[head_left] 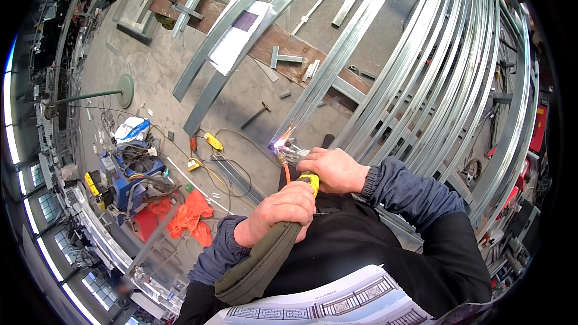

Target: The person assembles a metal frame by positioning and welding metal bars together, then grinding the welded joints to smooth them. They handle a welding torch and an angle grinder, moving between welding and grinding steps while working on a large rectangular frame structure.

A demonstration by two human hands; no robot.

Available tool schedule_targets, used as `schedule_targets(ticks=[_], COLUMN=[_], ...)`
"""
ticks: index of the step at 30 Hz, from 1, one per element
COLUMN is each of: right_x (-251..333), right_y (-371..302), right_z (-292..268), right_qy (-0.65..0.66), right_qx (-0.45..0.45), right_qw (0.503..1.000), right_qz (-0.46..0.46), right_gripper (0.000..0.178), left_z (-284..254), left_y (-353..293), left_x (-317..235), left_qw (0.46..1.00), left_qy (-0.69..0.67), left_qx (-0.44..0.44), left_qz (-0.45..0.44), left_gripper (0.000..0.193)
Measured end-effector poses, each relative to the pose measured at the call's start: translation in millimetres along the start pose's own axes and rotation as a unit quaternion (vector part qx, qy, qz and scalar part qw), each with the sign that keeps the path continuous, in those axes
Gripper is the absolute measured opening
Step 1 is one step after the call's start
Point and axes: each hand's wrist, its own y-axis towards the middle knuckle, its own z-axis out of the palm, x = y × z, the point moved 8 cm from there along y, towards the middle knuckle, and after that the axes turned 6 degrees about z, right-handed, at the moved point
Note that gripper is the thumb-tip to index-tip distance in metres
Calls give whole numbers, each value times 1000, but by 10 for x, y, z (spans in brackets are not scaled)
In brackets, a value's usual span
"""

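My left hand [283, 209] is closed round the yellow handle of a welding torch [309, 183]. The torch's orange neck reaches up to a bright arc with sparks at the near end of a long galvanized steel tube [333, 75]. Beside it, my right hand [334, 170] is closed on a silver metal tool [293, 153], which looks like a clamp or pliers next to the arc. My fingers hide most of it. A stitched olive-green cloth piece [259, 263] lies against my left hand and wrist.
Many long steel tubes [439, 78] lie side by side to the right. A brown steel beam [265, 45] crosses behind, bearing papers [241, 33] and short offcuts. A hammer [256, 115], cables, a blue machine [123, 183] and orange cloth [191, 218] are on the left floor. A printed sheet [337, 301] lies across my lap.
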Motion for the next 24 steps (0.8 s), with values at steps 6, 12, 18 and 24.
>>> schedule_targets(ticks=[6,12,18,24], right_x=[6,16,100,141], right_y=[-29,-65,-193,-587], right_z=[3,-8,-84,-227], right_qy=[-6,-3,6,-25], right_qx=[-1,-13,-41,-124], right_qw=[1000,1000,999,992], right_qz=[-1,-6,-6,21], right_gripper=[36,35,37,48], left_z=[30,68,149,362], left_y=[2,10,15,48], left_x=[-16,-32,-128,-258], left_qw=[1000,1000,999,992], left_qy=[1,2,-7,-29], left_qx=[2,10,32,122], left_qz=[1,-1,-9,6], left_gripper=[35,34,30,20])
